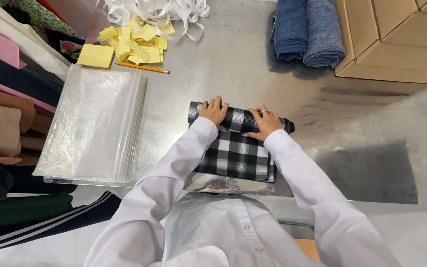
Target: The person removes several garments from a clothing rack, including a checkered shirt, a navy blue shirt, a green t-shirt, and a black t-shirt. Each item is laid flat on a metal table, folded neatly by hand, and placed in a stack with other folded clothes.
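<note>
From the head camera I look straight down onto a metal table (253, 74), and my two hands sit side by side on a black-and-white checked cloth (236, 153) that lies near the table's front edge, just ahead of my white shirt. The far end of the cloth is wound into a roll (240, 120) lying crosswise, while the rest spreads flat toward me. My left hand (214, 111) is curled over the left part of the roll, fingers wrapped across its top, gripping the fabric. My right hand (264, 123), a ring on one finger, presses on the right part of the roll with the fingers bent and spread a little, also holding the cloth. The two hands are close together but do not touch. To the left of the cloth lies a stack of clear plastic bags (92, 126), and beyond it a yellow sticky-note pad (96, 55), a pencil (142, 67) and a loose heap of yellow paper slips (137, 39). White strips (159, 11) are tangled at the far edge. Two rolled blue cloths (308, 30) rest at the far right, just beside cardboard boxes (396, 39). Folded fabrics in several colours (6, 99) are stacked along the left side.
</note>
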